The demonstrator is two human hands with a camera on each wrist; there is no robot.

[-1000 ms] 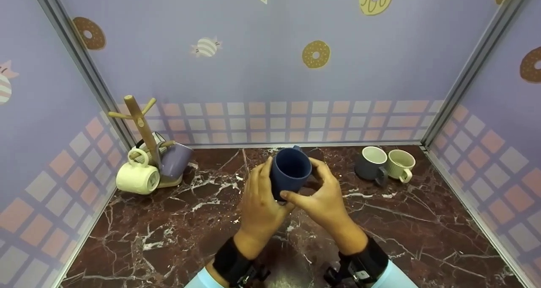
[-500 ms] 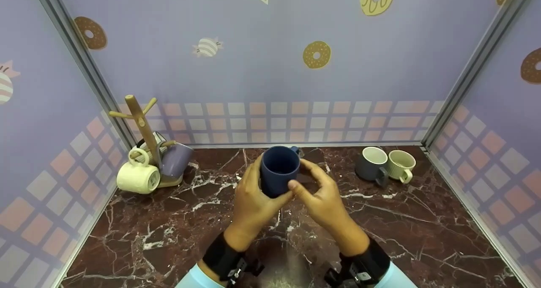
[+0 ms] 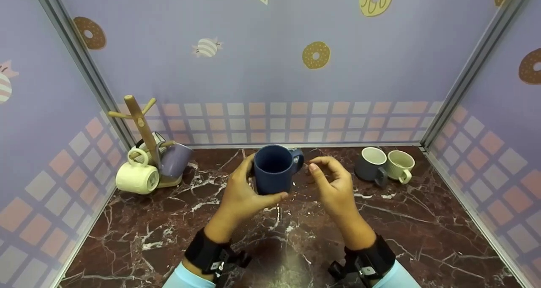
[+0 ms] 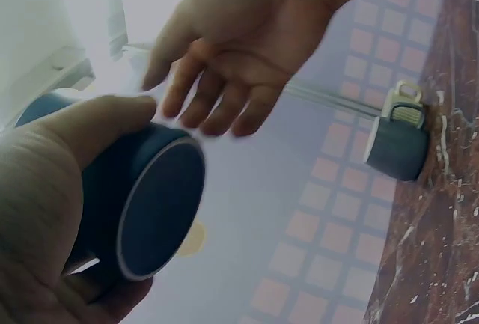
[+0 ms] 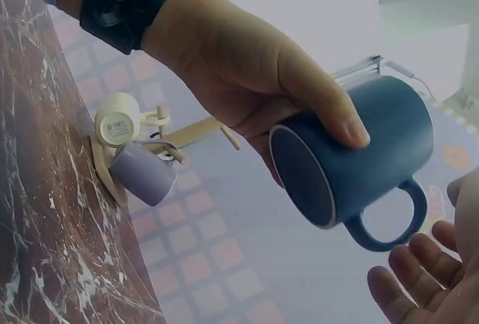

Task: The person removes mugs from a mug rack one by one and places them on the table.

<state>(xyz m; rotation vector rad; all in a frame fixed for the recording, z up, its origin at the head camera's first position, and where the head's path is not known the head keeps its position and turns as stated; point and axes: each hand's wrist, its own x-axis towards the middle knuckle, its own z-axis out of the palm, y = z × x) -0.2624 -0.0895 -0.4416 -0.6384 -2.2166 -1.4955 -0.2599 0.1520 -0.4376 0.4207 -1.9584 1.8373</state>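
Observation:
A dark blue mug (image 3: pixel 273 180) is held above the table by my left hand (image 3: pixel 241 195), whose thumb lies across the near side and whose fingers wrap the left side. The mug's handle (image 3: pixel 298 160) points right, toward my right hand. In the right wrist view the left thumb presses the blue mug (image 5: pixel 374 144) near its base. My right hand (image 3: pixel 337 190) is apart from the mug, just right of the handle, with fingers loosely bent and nothing in them. The left wrist view shows the right hand (image 4: pixel 251 47) beyond the mug, its fingers extended.
At the left stands a wooden mug tree (image 3: pixel 141 123) with a cream mug (image 3: pixel 137 177), a purple mug (image 3: pixel 176 160) and a partly hidden white mug hanging on it. A dark grey mug (image 3: pixel 370 166) and a pale green ribbed mug (image 3: pixel 400 166) stand at the back right.
My right hand has let go of the blue mug and moved right. The left hand has carried the mug slightly left and turned it, so its handle now points right.

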